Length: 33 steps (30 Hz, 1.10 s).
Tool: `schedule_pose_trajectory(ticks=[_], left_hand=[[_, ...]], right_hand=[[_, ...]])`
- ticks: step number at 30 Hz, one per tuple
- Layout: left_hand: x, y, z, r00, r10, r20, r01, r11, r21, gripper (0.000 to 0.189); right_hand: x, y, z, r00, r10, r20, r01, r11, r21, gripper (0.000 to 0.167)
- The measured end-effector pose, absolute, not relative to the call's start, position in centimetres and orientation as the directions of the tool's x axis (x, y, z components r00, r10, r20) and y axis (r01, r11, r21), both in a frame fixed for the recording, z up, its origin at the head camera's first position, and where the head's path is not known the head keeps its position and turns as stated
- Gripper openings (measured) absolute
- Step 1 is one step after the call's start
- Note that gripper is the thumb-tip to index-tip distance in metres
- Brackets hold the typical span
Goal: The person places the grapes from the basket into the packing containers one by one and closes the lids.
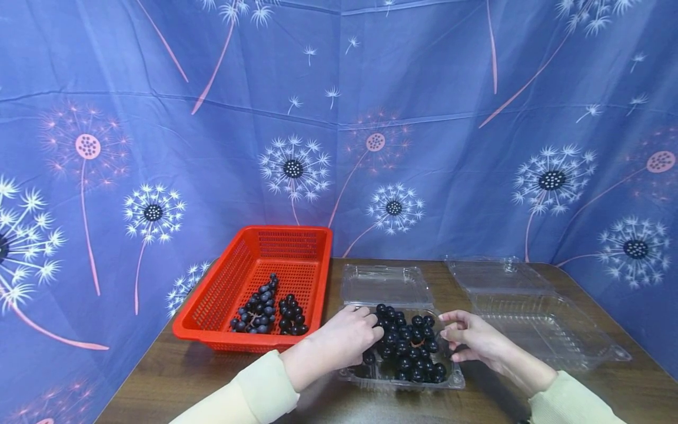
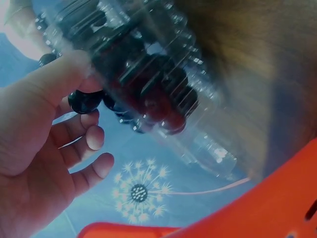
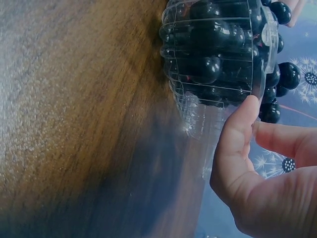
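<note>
A red, slotted plastic basket [image 1: 249, 341] of dark grape bunches [image 1: 259, 309] stands at ten o'clock from a clear plastic clamshell [image 1: 455, 380]. At nine, the left hand [image 1: 344, 335] curves over round black grapes [image 1: 410, 347] inside, grasping or not I cannot tell; at three, the released right hand [image 1: 477, 338] touches the rim [image 3: 258, 79]. A transparent plastic box [image 1: 540, 330] lies at two.

A creased blue cloth [image 1: 450, 153] printed with white and pink dandelions [image 1: 293, 168] is hanging behind a brown wood-grained table [image 1: 169, 371], whose surface is catching soft shadows.
</note>
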State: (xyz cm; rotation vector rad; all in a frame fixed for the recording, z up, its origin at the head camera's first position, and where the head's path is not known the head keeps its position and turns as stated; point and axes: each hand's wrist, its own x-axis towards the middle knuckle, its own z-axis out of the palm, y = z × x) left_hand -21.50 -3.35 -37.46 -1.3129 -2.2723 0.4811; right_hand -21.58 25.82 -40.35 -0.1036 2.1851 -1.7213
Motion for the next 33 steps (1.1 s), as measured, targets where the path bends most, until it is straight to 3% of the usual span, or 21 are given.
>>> schedule_pose_trajectory(ticks=[13,25,33], left_hand=[[-20.9,-3.5,-36.8,-0.398,0.877,0.268,0.749,0.479,-0.457,0.03],[-20.4,-2.9,-37.0,-0.524,0.842,0.129,0.732,0.523,-0.437,0.035],[-20.5,-3.1,-37.3,-0.554,0.828,0.091,0.726,0.534,-0.434,0.042]], right_hand=[[-21.5,25.5,-40.4,-0.94,-0.274,-0.203,0.128,0.266,-0.955,0.054],[-21.4,25.5,-40.4,-0.943,-0.26,-0.208,0.134,0.276,-0.952,0.055],[-21.5,25.7,-40.5,-0.939,-0.271,-0.211,0.138,0.267,-0.954,0.056]])
